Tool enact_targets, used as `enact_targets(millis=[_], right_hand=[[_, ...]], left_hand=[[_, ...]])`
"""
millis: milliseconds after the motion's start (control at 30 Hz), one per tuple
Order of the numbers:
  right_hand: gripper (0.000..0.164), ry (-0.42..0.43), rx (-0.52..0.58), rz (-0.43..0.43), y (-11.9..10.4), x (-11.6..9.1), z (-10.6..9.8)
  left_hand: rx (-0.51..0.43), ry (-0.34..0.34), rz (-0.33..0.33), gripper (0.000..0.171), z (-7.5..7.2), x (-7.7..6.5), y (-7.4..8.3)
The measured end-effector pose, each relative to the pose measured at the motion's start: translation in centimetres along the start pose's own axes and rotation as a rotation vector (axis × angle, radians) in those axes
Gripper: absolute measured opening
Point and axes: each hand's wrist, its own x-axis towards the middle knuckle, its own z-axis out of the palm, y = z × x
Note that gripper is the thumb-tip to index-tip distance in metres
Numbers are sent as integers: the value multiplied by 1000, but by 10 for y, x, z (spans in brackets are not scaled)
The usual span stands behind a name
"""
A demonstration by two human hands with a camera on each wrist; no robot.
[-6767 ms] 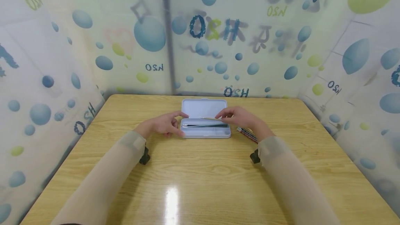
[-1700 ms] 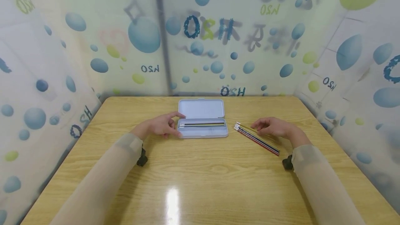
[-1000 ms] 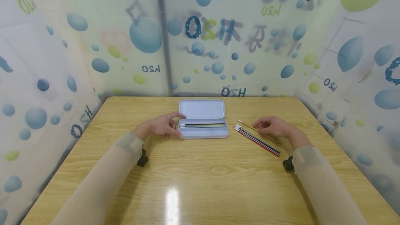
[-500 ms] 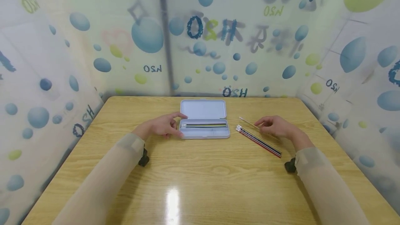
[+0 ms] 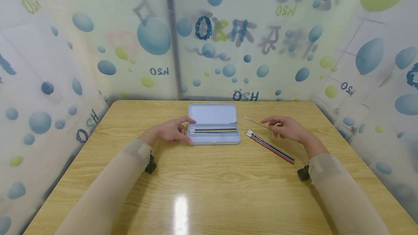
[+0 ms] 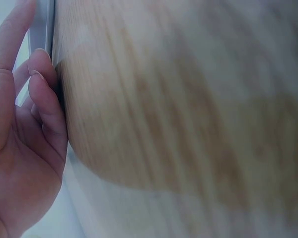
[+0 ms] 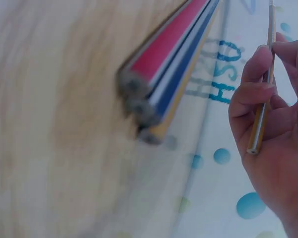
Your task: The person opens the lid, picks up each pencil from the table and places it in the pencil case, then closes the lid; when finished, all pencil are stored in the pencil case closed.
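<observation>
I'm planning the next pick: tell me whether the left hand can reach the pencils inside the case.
Probably yes: the left hand touches the case, its lid is open, and nothing covers the pencils.

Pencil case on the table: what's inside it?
Several pencils lie lengthwise in the rear of the pencil case. They cover the floor beneath them; the left hand hides part of its left edge.

Table (image 5: pixel 228 191): wood-grain top, rounded far corners. Rear panel (image 5: pixel 277 86): pale, printed with blue and green drops (image 5: pixel 154 36) plus lettering (image 5: pixel 204 28); dark vertical band (image 5: pixel 175 46) left of centre. Left panel (image 5: pixel 23 133), right panel (image 5: pixel 369 148): similar print. Light: bright reflection (image 5: pixel 181 209) on near tabletop.
</observation>
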Motion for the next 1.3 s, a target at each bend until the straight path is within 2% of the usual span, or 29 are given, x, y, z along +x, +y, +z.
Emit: enact_targets(millis=[367,833,1300], right_hand=[[35,-45,-32,-36,-31,14,11],[30,-54,-140,-176,-64,43,32],[23,-125,-118,-154,-85,75,65]], left_hand=[[-2,-1,-4,86,0,1,0],[-9,-4,-6,87,-1,-1,0],[-13,-5,-6,86,-1,0,-1]])
